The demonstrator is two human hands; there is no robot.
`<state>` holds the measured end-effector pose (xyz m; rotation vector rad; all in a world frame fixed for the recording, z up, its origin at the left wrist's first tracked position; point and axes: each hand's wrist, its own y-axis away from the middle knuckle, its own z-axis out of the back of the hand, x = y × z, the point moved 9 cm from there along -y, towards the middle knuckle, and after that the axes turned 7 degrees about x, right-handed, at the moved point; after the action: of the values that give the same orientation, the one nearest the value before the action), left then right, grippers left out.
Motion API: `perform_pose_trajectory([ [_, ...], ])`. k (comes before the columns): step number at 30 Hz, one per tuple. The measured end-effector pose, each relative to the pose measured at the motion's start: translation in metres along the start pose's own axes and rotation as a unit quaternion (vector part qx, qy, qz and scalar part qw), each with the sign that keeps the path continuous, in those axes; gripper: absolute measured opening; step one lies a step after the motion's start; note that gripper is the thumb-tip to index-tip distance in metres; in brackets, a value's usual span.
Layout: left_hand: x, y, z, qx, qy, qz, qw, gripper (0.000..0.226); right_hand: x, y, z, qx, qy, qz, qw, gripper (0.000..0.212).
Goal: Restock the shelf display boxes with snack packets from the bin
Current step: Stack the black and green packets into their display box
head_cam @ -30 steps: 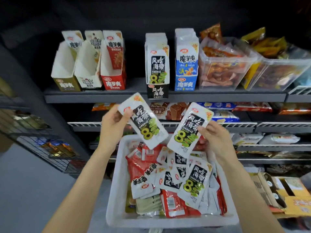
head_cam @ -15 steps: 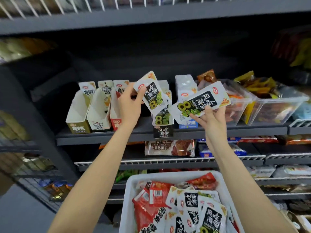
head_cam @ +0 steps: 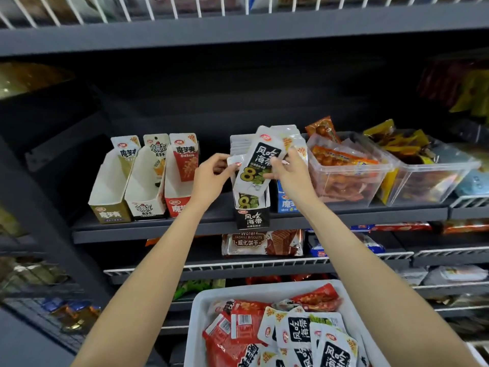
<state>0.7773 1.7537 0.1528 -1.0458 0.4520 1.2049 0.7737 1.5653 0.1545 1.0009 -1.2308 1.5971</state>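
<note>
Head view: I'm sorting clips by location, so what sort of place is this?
Probably a small shop's snack aisle: dark grey metal shelves, open cardboard display boxes of packets, and a white plastic restocking bin below.

White packet (head_cam: 260,165) with black label, green 8; gold, white, red boxes (head_cam: 140,192).

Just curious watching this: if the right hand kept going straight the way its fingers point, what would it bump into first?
The right hand points up and left, already pinching a black-and-white seaweed packet. Pushing on, it would probably meet the packets standing in the black display box, though depth is hard to judge.
</note>
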Motion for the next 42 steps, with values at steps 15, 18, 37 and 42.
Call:
perform_pose_trajectory([
  [15,-0.006,0.023,-0.003,-0.055,-0.046,0.045,0.996,0.044,-0.005,0.012,-0.017,-0.092,0.382,0.002,0.92,0.041],
  [18,-0.019,0.05,0.0,-0.093,-0.056,0.029,0.994,0.044,0.007,0.041,-0.008,-0.138,0.285,0.08,0.945,0.04],
  [37,0.076,0.288,-0.136,0.344,-0.218,0.108,0.907,0.043,-0.196,0.264,0.029,0.216,0.545,-0.225,0.778,0.053],
  [42,0.071,0.286,-0.182,0.345,-0.209,0.132,0.905,0.061,-0.205,0.296,0.022,0.276,0.448,-0.267,0.808,0.091],
])
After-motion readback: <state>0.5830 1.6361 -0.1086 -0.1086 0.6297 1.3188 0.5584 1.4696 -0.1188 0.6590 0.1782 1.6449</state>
